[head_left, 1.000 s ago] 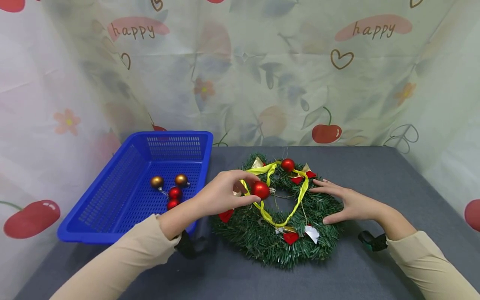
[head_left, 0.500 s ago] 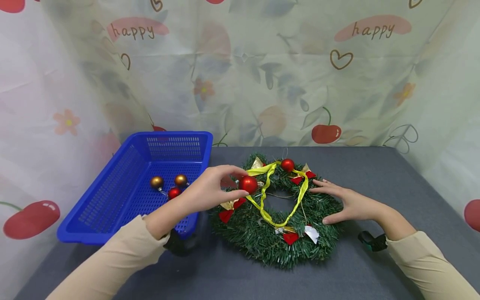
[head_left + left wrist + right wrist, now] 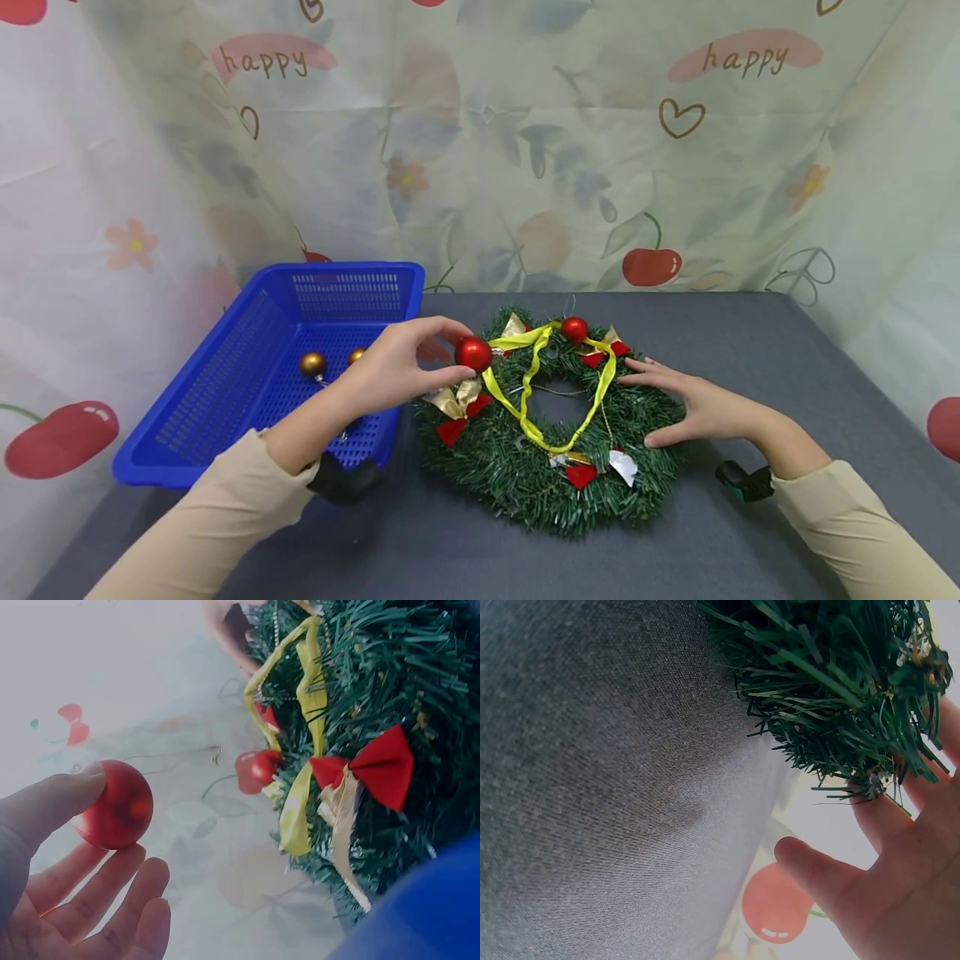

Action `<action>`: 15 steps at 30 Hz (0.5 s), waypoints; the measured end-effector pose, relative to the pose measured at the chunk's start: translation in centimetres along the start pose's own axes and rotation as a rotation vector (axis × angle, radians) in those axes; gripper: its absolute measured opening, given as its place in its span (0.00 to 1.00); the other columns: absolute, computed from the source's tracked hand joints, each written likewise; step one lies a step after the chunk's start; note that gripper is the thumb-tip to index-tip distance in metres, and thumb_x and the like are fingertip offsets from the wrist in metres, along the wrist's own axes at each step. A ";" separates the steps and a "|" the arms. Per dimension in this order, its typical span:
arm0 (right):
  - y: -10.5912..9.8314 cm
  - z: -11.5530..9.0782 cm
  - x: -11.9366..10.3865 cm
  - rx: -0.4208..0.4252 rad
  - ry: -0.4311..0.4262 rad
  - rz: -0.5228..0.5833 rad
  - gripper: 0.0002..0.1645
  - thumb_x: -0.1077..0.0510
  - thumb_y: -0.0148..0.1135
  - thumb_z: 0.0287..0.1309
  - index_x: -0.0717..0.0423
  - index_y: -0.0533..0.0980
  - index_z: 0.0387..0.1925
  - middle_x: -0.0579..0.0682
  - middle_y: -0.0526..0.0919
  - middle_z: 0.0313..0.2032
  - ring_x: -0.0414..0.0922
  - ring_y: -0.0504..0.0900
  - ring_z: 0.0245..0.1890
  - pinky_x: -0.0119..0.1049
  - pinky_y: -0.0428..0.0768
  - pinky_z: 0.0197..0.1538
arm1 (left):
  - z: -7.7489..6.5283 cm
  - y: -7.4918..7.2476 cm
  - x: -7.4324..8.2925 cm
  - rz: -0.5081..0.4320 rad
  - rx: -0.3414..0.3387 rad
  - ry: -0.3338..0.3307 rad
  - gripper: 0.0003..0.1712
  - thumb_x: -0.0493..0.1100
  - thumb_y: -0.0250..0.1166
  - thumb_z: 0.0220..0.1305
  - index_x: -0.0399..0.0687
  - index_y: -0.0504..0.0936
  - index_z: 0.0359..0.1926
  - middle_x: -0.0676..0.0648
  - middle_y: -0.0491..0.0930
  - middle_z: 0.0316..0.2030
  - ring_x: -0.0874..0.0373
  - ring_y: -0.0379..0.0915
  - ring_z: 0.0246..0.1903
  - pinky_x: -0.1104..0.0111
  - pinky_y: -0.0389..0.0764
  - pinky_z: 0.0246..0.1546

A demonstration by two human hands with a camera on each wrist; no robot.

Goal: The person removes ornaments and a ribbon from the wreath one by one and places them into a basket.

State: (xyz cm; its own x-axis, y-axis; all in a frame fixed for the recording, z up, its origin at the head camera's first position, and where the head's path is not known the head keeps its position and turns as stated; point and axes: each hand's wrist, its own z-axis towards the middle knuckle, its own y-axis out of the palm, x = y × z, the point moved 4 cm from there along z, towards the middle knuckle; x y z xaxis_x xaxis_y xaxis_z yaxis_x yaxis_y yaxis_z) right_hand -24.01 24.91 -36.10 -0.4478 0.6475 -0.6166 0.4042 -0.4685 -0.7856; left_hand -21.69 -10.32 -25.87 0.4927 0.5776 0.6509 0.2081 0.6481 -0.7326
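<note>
Between thumb and fingertips my left hand pinches a shiny red bauble, held above the left side of a green wreath. In the left wrist view, the bauble sits at the thumb tip and the other fingers spread below it. My right hand lies against the wreath's right side, fingers extended among the needles and thumb apart. A yellow ribbon loops over the wreath's middle. Another red bauble sits at its far edge. Red and gold bows decorate it.
A blue perforated basket stands left of the wreath. Gold baubles lie in it, partly hidden behind my left arm. A grey cloth covers the table, and a printed curtain hangs behind and at both sides.
My left hand has moved left and slightly away from me with the red bauble, from over the wreath's centre to its left side. The right hand has stayed in place.
</note>
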 end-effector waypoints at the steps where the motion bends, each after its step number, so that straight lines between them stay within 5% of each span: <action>1: 0.0 0.0 0.0 0.000 -0.001 -0.002 0.45 0.46 0.70 0.47 0.47 0.63 0.66 0.60 0.49 0.72 0.67 0.41 0.70 0.73 0.53 0.59 | 0.0 -0.2 0.0 0.000 0.000 -0.005 0.21 0.47 0.67 0.57 0.51 0.78 0.52 0.48 0.80 0.48 0.56 0.80 0.41 0.63 0.81 0.41; 15: -0.1 0.0 0.0 -0.004 -0.001 -0.004 0.45 0.46 0.70 0.47 0.48 0.63 0.66 0.61 0.49 0.72 0.69 0.41 0.70 0.74 0.52 0.59 | -0.6 -1.9 -1.3 0.011 0.026 -0.047 0.22 0.48 0.68 0.56 0.52 0.77 0.52 0.48 0.80 0.48 0.55 0.80 0.42 0.61 0.81 0.43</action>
State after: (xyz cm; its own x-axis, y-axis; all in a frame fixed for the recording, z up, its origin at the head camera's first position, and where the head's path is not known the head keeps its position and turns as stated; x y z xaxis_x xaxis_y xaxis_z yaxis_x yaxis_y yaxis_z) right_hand -24.04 24.97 -36.08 -0.4501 0.6485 -0.6139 0.4056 -0.4640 -0.7875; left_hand -22.20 -12.59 -25.40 0.4542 0.6072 0.6519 0.1806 0.6538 -0.7348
